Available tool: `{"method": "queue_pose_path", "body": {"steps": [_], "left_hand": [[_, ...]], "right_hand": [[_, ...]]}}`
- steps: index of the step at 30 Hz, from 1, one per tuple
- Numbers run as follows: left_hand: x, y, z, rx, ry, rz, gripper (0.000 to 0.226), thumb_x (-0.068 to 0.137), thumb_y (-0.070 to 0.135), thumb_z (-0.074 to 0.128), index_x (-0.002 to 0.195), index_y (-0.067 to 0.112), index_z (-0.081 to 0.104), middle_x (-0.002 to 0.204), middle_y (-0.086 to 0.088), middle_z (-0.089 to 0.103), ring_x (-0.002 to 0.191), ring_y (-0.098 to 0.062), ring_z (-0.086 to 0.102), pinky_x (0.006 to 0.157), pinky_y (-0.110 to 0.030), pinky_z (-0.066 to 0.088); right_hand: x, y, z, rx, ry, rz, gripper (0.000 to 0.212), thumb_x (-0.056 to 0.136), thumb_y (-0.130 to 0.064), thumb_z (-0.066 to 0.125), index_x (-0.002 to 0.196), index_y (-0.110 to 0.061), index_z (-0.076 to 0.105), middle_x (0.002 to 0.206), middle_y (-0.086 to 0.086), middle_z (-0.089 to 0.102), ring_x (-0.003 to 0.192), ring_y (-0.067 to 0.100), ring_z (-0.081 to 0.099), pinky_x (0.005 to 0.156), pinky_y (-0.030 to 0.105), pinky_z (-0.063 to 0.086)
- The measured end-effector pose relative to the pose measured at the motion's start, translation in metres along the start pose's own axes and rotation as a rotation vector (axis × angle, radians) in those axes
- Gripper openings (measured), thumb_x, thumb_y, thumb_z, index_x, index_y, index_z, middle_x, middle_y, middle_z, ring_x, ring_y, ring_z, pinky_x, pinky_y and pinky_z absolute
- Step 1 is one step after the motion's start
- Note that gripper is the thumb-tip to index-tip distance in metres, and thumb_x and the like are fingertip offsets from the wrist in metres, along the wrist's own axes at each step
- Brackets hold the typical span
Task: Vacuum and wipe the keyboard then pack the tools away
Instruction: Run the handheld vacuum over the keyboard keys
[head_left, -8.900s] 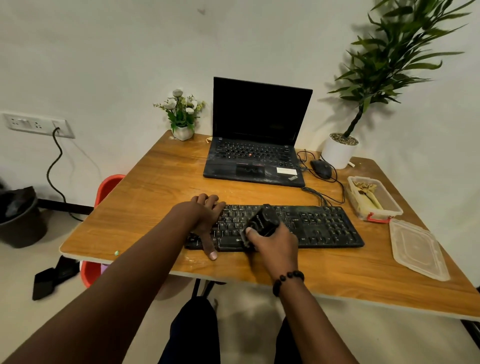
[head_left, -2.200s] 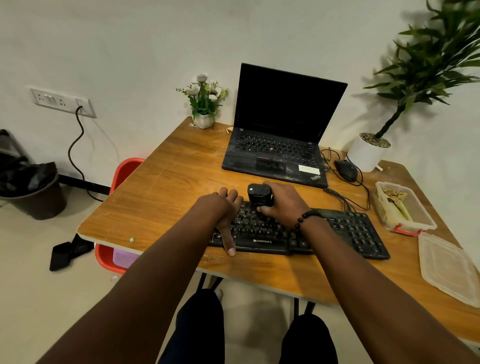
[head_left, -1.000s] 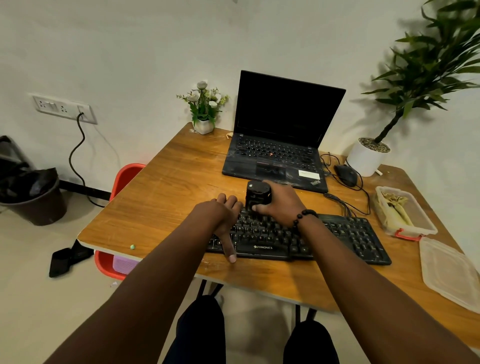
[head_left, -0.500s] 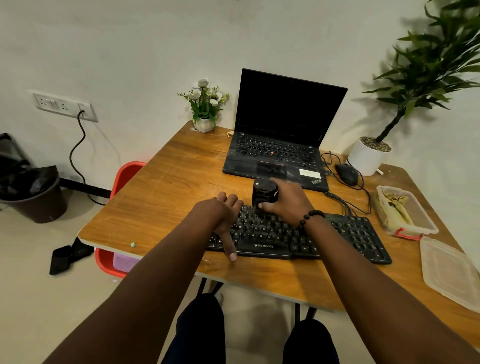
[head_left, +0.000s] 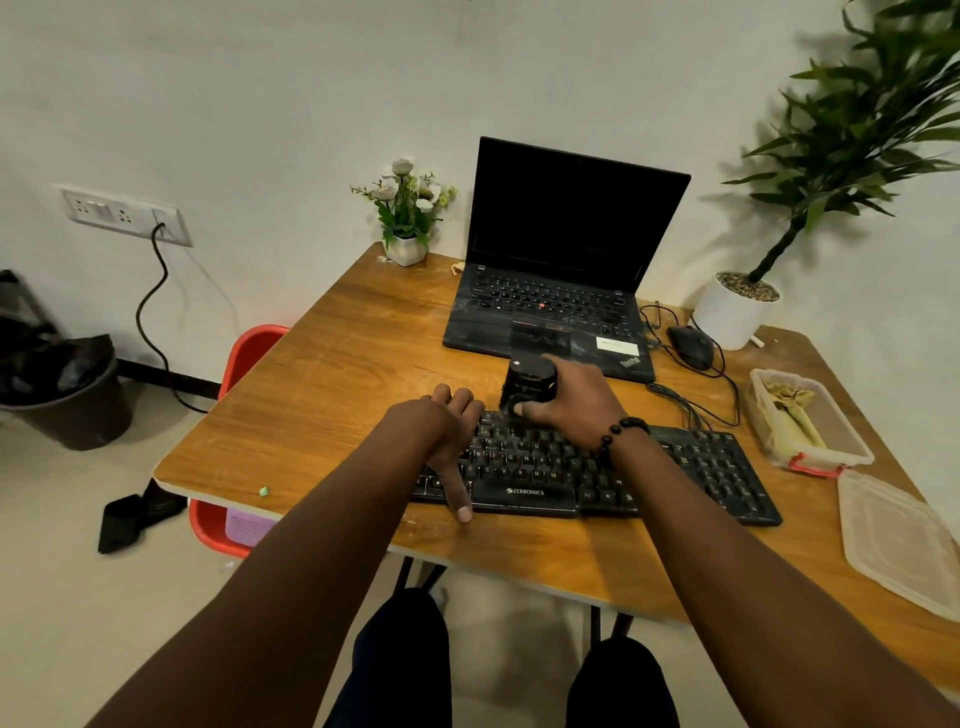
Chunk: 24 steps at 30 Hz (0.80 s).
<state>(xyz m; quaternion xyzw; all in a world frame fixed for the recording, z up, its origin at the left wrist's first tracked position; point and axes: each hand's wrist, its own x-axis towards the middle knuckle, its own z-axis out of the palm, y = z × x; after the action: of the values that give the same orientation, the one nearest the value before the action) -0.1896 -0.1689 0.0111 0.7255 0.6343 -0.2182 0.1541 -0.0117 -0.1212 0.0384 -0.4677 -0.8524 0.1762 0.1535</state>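
Right hand grips the small vacuum on the keyboard's far edge; left hand steadies its left end.

The right hand curls its fingers and thumb round a squat black cylindrical vacuum, standing on the top rows of the black plastic keyboard near the front edge of the wood-grain surface. The left hand rests on the keyboard's left end, fingers loosely bent over the far edge, thumb stretched to the near edge. Behind stands an open black laptop; toward the right edge, a clear plastic box and its lid.
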Motion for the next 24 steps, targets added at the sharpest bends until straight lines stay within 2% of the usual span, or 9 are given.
{"method": "queue_pose_path", "body": {"steps": [4,6,8,10,12,15,17,20,24], "left_hand": [[0.000,0.000,0.000,0.002,-0.007,0.000,0.153,0.045,0.072,0.087,0.158,0.018,-0.003,0.161,-0.004,0.003,0.146,-0.034,0.007,0.114,-0.058,0.032],[0.000,0.000,0.000,-0.002,-0.009,-0.002,0.153,0.046,0.071,0.087,0.158,0.018,-0.002,0.161,-0.004,0.004,0.146,-0.034,0.007,0.114,-0.058,0.032],[-0.001,0.001,-0.001,-0.001,-0.007,-0.002,0.152,0.047,0.071,0.087,0.158,0.018,-0.002,0.160,-0.004,0.004,0.145,-0.034,0.008,0.114,-0.058,0.032],[-0.001,0.000,-0.002,-0.004,-0.007,0.000,0.151,0.047,0.071,0.086,0.158,0.018,-0.002,0.160,-0.003,0.005,0.145,-0.033,0.008,0.115,-0.058,0.031],[-0.001,0.000,-0.001,-0.011,-0.005,0.000,0.151,0.047,0.071,0.086,0.158,0.018,0.000,0.159,-0.003,0.006,0.145,-0.033,0.009,0.115,-0.057,0.031],[-0.002,0.000,0.001,-0.008,0.007,0.001,0.148,0.048,0.072,0.086,0.157,0.016,0.003,0.157,-0.003,0.010,0.143,-0.032,0.012,0.114,-0.057,0.033],[-0.003,-0.001,0.001,-0.012,0.013,0.006,0.148,0.048,0.072,0.086,0.157,0.017,0.002,0.158,-0.002,0.010,0.143,-0.032,0.012,0.114,-0.057,0.032],[-0.003,0.000,0.000,-0.016,0.007,0.007,0.150,0.048,0.070,0.086,0.158,0.018,-0.002,0.160,-0.001,0.005,0.145,-0.033,0.008,0.115,-0.057,0.030],[-0.003,0.000,0.000,-0.025,0.005,0.004,0.152,0.048,0.070,0.087,0.158,0.018,-0.003,0.161,-0.002,0.003,0.146,-0.033,0.006,0.115,-0.058,0.030]], "right_hand": [[0.002,0.001,0.006,-0.055,0.000,0.035,0.039,0.077,-0.020,0.077,0.111,-0.017,0.059,0.109,0.001,0.067,0.101,0.018,0.060,0.081,0.028,0.049],[0.002,0.001,0.004,-0.005,0.026,0.046,0.044,0.076,-0.023,0.077,0.115,-0.017,0.058,0.108,-0.003,0.066,0.097,0.015,0.060,0.077,0.023,0.047],[0.001,-0.001,0.004,0.034,-0.043,0.021,0.044,0.077,-0.027,0.077,0.115,-0.019,0.058,0.104,-0.006,0.065,0.094,0.012,0.060,0.072,0.019,0.044],[0.001,-0.004,0.009,-0.036,-0.061,0.000,0.038,0.078,-0.023,0.076,0.111,-0.017,0.059,0.106,0.000,0.066,0.099,0.017,0.061,0.074,0.021,0.044],[0.003,-0.009,0.011,-0.132,0.009,-0.005,0.037,0.078,-0.020,0.075,0.110,-0.015,0.057,0.109,0.004,0.065,0.101,0.019,0.060,0.078,0.025,0.047],[0.002,-0.012,0.012,-0.017,-0.036,-0.027,0.041,0.076,-0.023,0.077,0.112,-0.019,0.058,0.106,-0.001,0.066,0.096,0.015,0.060,0.073,0.021,0.047],[0.000,-0.011,0.012,-0.023,-0.064,-0.027,0.040,0.077,-0.019,0.077,0.113,-0.018,0.058,0.109,0.000,0.066,0.101,0.015,0.060,0.075,0.020,0.043],[0.001,-0.008,0.010,-0.110,0.020,0.000,0.040,0.078,-0.019,0.076,0.112,-0.016,0.056,0.112,0.002,0.064,0.105,0.018,0.058,0.080,0.024,0.045],[-0.003,-0.002,0.007,-0.009,-0.049,0.004,0.040,0.078,-0.023,0.077,0.113,-0.018,0.058,0.107,-0.002,0.066,0.100,0.015,0.060,0.073,0.018,0.043]]}}
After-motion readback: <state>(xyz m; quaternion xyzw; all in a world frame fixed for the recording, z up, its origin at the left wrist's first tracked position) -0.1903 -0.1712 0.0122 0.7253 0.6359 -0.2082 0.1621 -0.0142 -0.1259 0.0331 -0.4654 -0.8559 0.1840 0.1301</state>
